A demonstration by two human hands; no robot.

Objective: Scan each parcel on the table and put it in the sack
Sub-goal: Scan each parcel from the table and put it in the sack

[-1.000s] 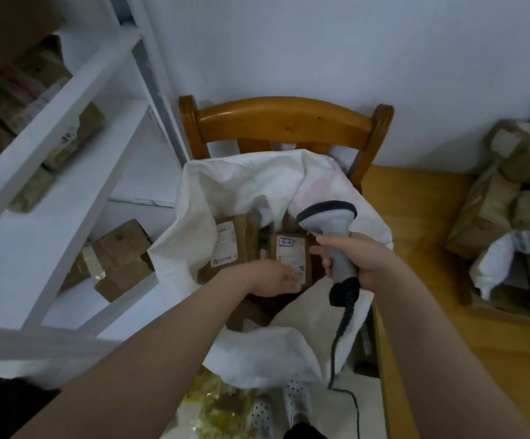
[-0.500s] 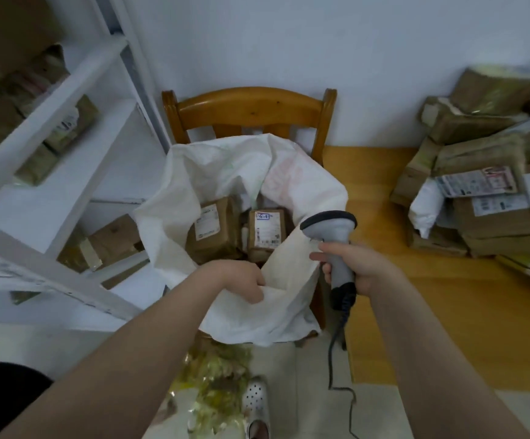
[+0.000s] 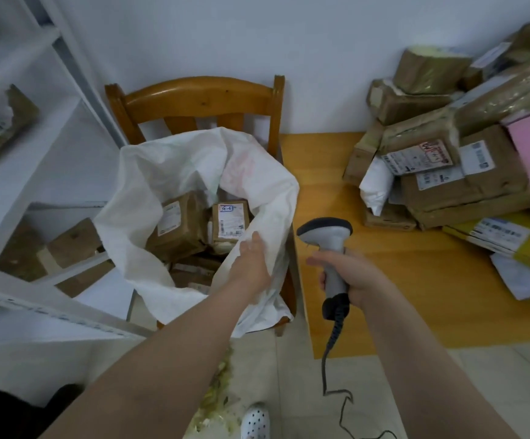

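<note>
Two labelled parcels [image 3: 230, 220] lie inside the white woven sack [image 3: 178, 166], just beyond the left hand [image 3: 251, 264], whose straight fingers rest flat on the sack's near rim. The right hand [image 3: 354, 277] is clamped round the barcode scanner [image 3: 325, 236]. Further right, the unscanned parcels [image 3: 466, 191] are heaped on the wooden table [image 3: 399, 264]. The limp rim may slump shut once the left hand lifts, and the dangling cable [image 3: 323, 375] could snag.

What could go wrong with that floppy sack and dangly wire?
The sack is floppy under the left hand; its mouth might fold shut. The cable of the scanner in the right hand trails on the floor near the shoe, so a foot could snag it. The parcels on the table are piled unevenly and might slide.
</note>
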